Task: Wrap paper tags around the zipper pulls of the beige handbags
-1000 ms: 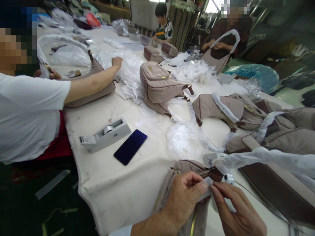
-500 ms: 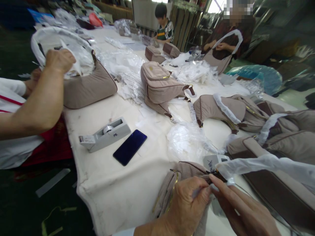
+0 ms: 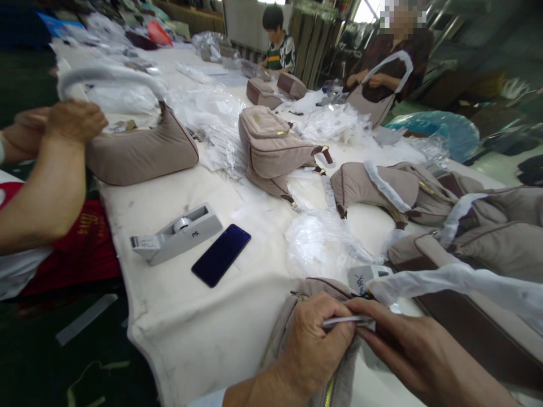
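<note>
At the table's near edge lies a taupe ribbed bag [image 3: 280, 325] with a gold zipper, partly under my hands. My left hand [image 3: 311, 342] rests over it, thumb and forefinger pinched on a thin white strip [image 3: 341, 320]. From the right, my right hand [image 3: 418, 345] meets it, its fingers closed on the strip's other end. My fingers hide where the strip meets the bag. Just beyond my right hand, a white-wrapped strap [image 3: 449, 284] runs off to the right.
A grey tape dispenser [image 3: 182, 234] and a dark phone [image 3: 222, 254] lie left of me; a second dispenser [image 3: 360, 277] sits close ahead. Taupe bags [image 3: 375, 186] crowd the right. On the left, a co-worker's arm [image 3: 59, 169] handles a bag [image 3: 148, 150]. Plastic film [image 3: 318, 240] lies mid-table.
My fingers have shifted, and the white strip now shows between them. The co-worker's hands at left have moved down and left along their bag, whose wrapped handle has dropped.
</note>
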